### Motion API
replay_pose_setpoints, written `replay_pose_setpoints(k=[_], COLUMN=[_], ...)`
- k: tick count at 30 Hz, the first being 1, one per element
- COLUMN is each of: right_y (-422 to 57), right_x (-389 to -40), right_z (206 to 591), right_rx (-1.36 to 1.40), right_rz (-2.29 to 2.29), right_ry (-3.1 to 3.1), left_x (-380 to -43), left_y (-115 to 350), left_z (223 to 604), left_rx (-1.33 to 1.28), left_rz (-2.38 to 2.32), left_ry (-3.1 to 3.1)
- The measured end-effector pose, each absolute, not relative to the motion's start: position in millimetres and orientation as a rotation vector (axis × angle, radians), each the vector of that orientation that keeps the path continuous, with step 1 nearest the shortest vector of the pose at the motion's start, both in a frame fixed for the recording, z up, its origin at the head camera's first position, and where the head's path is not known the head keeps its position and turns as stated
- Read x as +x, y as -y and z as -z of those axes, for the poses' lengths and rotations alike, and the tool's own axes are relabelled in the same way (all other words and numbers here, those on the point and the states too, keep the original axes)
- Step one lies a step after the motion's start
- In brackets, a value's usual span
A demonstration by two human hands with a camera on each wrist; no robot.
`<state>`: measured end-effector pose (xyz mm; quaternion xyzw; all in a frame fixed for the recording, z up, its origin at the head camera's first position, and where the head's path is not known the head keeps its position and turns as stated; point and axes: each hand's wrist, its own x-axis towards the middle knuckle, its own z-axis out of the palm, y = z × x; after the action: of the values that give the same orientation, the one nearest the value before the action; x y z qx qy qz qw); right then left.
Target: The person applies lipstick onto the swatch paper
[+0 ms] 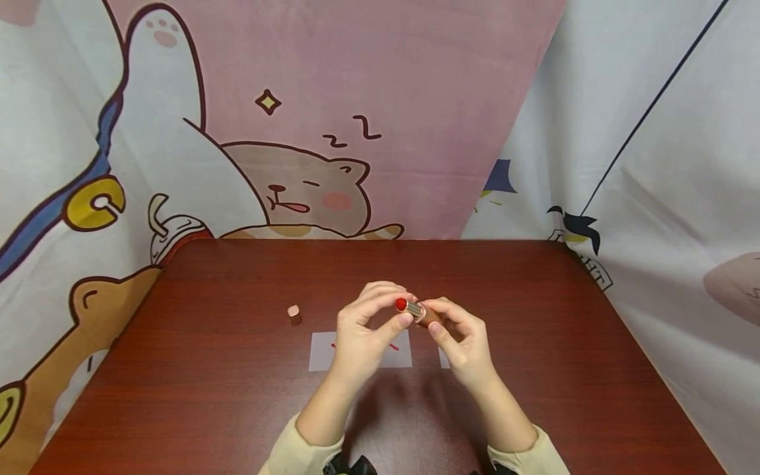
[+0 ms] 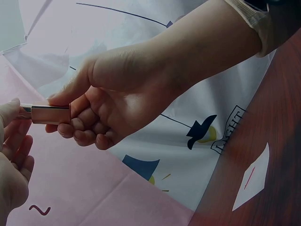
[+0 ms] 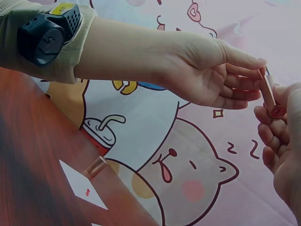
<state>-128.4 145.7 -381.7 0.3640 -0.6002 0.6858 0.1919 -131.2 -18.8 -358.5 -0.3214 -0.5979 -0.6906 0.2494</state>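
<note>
A lipstick (image 1: pixel 423 314) with its red tip exposed is held between both hands above the table. My right hand (image 1: pixel 470 346) grips the brown base, thumb on the near side. My left hand (image 1: pixel 361 340) has its thumb and fingers about the metal tube beside the red tip; in the left wrist view those fingertips pinch the tube's end. That view also shows the lipstick base (image 2: pixel 51 114) in the right hand's fingers. Below the hands lies a white paper (image 1: pixel 322 356) with red marks, partly hidden by the left hand. The lipstick cap (image 1: pixel 294 315) stands on the table left of it.
A second piece of white paper (image 1: pixel 444 358) shows partly behind the right hand; a red line is drawn on a paper (image 2: pixel 254 181) in the left wrist view. The dark red wooden table (image 1: pixel 225 389) meets a printed cloth (image 1: pixel 415 132) along its far edge.
</note>
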Motion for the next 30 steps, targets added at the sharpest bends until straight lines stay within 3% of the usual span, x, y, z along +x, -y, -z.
replay_pose_setpoints(k=[30], right_y=[-143.4], right_x=[-130.6], right_z=[385.3], right_rx=[0.912], right_rz=[-1.716], right_ry=[1.7], left_x=[-132.0], left_y=[18.3], left_z=[360.2], left_rx=[-0.851], left_rz=[1.818], left_ry=[1.608])
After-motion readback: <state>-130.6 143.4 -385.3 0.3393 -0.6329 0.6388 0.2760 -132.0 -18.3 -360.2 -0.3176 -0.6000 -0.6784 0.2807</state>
